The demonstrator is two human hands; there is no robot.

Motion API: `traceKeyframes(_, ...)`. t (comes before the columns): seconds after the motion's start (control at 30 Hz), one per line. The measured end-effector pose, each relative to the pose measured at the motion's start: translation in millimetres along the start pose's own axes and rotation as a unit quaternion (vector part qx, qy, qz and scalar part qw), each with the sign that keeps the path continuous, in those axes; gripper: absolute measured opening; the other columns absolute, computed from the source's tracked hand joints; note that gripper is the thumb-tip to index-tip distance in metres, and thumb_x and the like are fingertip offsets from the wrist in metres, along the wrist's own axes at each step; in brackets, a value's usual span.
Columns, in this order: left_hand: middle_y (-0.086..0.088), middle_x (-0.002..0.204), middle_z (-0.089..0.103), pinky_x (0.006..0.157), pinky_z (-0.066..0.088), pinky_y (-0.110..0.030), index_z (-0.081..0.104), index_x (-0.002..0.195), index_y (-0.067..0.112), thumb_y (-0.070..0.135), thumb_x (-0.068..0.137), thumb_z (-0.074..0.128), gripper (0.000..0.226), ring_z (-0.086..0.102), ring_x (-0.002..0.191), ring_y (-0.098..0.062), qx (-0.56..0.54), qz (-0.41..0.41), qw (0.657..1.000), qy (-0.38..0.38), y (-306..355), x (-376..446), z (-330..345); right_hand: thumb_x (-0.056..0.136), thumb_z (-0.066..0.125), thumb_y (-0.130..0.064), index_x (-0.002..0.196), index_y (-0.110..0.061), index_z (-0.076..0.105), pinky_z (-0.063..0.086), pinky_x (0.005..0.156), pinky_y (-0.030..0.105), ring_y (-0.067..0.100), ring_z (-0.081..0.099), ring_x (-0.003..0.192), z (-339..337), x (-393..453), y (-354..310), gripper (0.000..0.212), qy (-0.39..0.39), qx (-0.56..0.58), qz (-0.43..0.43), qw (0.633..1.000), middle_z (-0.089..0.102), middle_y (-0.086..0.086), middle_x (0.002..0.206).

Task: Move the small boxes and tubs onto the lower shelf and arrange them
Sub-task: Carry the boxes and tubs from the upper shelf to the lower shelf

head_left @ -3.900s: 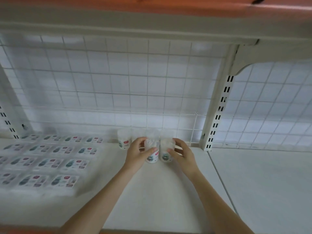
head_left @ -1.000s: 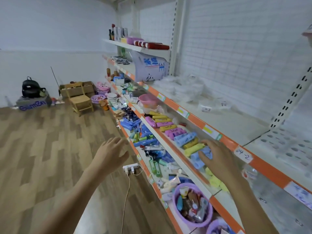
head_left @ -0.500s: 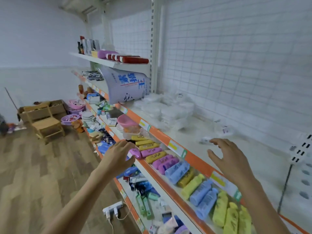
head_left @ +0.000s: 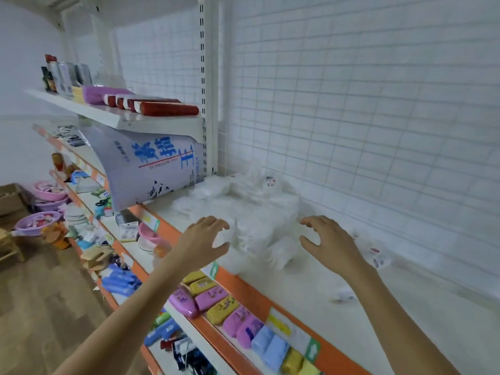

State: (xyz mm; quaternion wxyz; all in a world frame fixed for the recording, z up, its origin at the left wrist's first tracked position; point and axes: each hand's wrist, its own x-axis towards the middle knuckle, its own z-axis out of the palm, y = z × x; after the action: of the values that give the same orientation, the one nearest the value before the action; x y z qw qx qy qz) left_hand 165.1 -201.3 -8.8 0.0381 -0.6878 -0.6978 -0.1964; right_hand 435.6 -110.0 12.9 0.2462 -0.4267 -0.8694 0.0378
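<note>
A blurred heap of white and clear small tubs and boxes (head_left: 259,212) lies on the orange-edged upper shelf (head_left: 243,286), against the wire-grid back. My left hand (head_left: 204,243) hovers at the heap's left side and my right hand (head_left: 328,244) at its right side. Both hands are spread with fingers loosely bent and hold nothing. A few loose small packets (head_left: 374,254) lie right of my right hand, and another packet (head_left: 341,296) lies below my right wrist.
A large white sack with blue lettering (head_left: 151,169) leans left of the heap. Red tubes (head_left: 162,108) lie on the shelf above it. Pink, yellow and blue soap packs (head_left: 235,318) fill the shelf below. Baskets and a wooden chair stand on the floor at left.
My view has turned from the lower shelf's tubs to the aisle and upper shelf. Over the last second both empty hands have risen and reached to either side of the white heap.
</note>
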Motion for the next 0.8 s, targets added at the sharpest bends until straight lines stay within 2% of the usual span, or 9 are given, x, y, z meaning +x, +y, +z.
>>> traceKeyframes(0.07, 0.001, 0.121, 0.051, 0.094, 0.039, -0.029, 0.049, 0.124, 0.022, 0.057, 0.078, 0.042, 0.058, 0.046, 0.115, -0.017, -0.011, 0.041, 0.998, -0.04, -13, 26, 8, 0.091, 0.052, -0.031, 0.129, -0.027, 0.046, 0.037, 0.092, 0.025, 0.013, 0.045, 0.116, 15, 22, -3, 0.038, -0.028, -0.005, 0.002, 1.0, 0.048, -0.006, 0.129)
traceKeyframes(0.17, 0.001, 0.122, 0.049, 0.095, 0.039, -0.029, 0.048, 0.126, 0.023, 0.068, 0.07, 0.034, 0.074, 0.045, 0.114, -0.017, -0.028, 0.114, 0.991, -0.066, -30, 61, 18, 0.09, 0.053, -0.024, 0.135, -0.032, 0.039, 0.034, 0.1, 0.03, 0.017, 0.039, 0.123, 36, 53, -9, 0.048, -0.08, -0.024, 0.013, 0.996, 0.039, -0.005, 0.138)
traceKeyframes(0.27, -0.002, 0.123, 0.046, 0.094, 0.037, -0.03, 0.046, 0.13, 0.022, 0.067, 0.07, 0.038, 0.075, 0.048, 0.108, -0.019, -0.031, 0.198, 0.976, -0.09, -39, 86, 29, 0.087, 0.056, -0.019, 0.142, -0.036, 0.025, 0.026, 0.108, 0.035, 0.021, 0.025, 0.134, 55, 78, -13, 0.066, -0.139, -0.048, 0.047, 0.988, 0.022, -0.003, 0.15)
traceKeyframes(0.37, -0.002, 0.128, 0.038, 0.09, 0.034, -0.025, 0.04, 0.134, 0.025, 0.064, 0.071, 0.038, 0.074, 0.048, 0.107, -0.018, -0.037, 0.255, 0.957, -0.131, -45, 102, 37, 0.082, 0.062, -0.017, 0.145, -0.036, 0.019, 0.017, 0.111, 0.031, 0.017, 0.013, 0.14, 67, 91, -15, 0.078, -0.178, -0.018, 0.097, 0.979, 0.012, -0.006, 0.154)
traceKeyframes(0.47, -0.002, 0.124, 0.041, 0.075, 0.034, -0.022, 0.047, 0.128, 0.022, 0.047, 0.078, 0.054, 0.055, 0.053, 0.093, -0.019, -0.071, 0.292, 0.946, -0.122, -52, 115, 43, 0.08, 0.065, -0.012, 0.14, -0.031, 0.032, 0.025, 0.108, 0.026, 0.015, 0.027, 0.135, 76, 92, -18, 0.071, -0.152, 0.005, 0.127, 0.98, 0.025, -0.007, 0.149)
traceKeyframes(0.57, 0.0, 0.123, 0.043, 0.07, 0.03, -0.02, 0.05, 0.122, 0.019, 0.025, 0.082, 0.063, 0.042, 0.053, 0.09, -0.017, -0.093, 0.322, 0.937, -0.096, -57, 121, 50, 0.081, 0.065, -0.012, 0.133, -0.028, 0.041, 0.035, 0.101, 0.026, 0.014, 0.038, 0.126, 84, 87, -21, 0.06, -0.093, 0.015, 0.139, 0.986, 0.036, -0.007, 0.139)
traceKeyframes(0.67, -0.001, 0.118, 0.047, 0.071, 0.031, -0.018, 0.051, 0.117, 0.018, 0.024, 0.08, 0.065, 0.04, 0.052, 0.096, -0.018, -0.109, 0.348, 0.927, -0.082, -60, 124, 55, 0.083, 0.064, -0.013, 0.134, -0.025, 0.041, 0.033, 0.101, 0.022, 0.013, 0.035, 0.127, 87, 82, -23, 0.056, -0.071, -0.006, 0.138, 0.988, 0.034, -0.005, 0.139)
traceKeyframes(0.8, -0.002, 0.114, 0.042, 0.054, 0.022, -0.01, 0.048, 0.117, 0.016, 0.026, 0.08, 0.065, 0.042, 0.042, 0.071, -0.014, -0.105, 0.361, 0.922, -0.092, -61, 128, 56, 0.084, 0.062, -0.014, 0.135, -0.021, 0.041, 0.028, 0.103, 0.02, 0.012, 0.034, 0.128, 92, 78, -25, 0.056, -0.048, -0.004, 0.141, 0.989, 0.033, -0.003, 0.139)
